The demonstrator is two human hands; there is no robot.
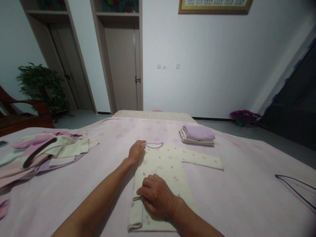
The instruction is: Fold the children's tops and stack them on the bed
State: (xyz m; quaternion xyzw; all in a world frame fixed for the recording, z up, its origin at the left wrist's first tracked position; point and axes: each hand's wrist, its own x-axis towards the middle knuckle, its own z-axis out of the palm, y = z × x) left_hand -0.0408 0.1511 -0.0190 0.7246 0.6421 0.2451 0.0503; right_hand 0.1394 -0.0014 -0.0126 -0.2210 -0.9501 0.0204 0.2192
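A cream long-sleeved shirt point(170, 171) with small hearts and a purple neckline lies flat in front of me. Its left side is folded inward, with that sleeve lying down along the body. The other sleeve point(203, 158) stretches out to the right. My left hand point(137, 152) is closed on the shirt's left shoulder, beside the neckline. Lower down, my right hand point(159, 194) has curled fingers closed at the cuff of the folded sleeve and hides part of the shirt front.
A folded stack of clothes point(198, 135), purple on top, sits at the back right of the pink-white sheet point(234, 191). Loose clothes point(49, 151) are heaped at the left, near a phone point(3, 144). A thin dark wire loop point(293, 187) lies at the right.
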